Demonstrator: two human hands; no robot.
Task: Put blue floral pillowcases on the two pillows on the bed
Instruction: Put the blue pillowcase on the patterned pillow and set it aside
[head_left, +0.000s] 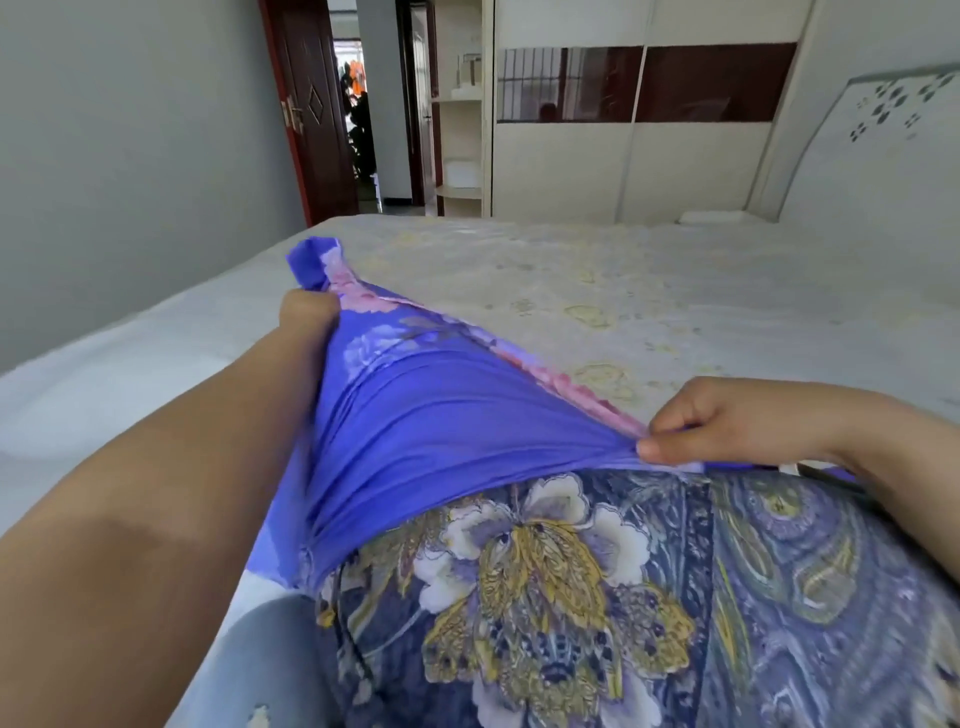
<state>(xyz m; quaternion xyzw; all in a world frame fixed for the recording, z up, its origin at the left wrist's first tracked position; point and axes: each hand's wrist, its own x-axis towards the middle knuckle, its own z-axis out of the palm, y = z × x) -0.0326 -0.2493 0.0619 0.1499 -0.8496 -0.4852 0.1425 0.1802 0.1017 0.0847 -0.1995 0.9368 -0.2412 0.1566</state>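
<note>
blue pillowcase (441, 415) half over pillow (571, 597) | left hand (306, 312) clenches its corner | right hand (727, 421) pinches its edge

Count: one blue floral fabric pillowcase (441, 415), one dark paisley-patterned pillow (623, 597), two bare hands (left (306, 312), right (696, 421)), one white-sheeted bed (675, 291).

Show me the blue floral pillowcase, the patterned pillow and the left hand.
blue floral pillowcase (441, 415), head view, stretched middle
patterned navy and yellow floral pillow (571, 597), head view, uncovered face
left hand (306, 309), head view, knuckles
</note>
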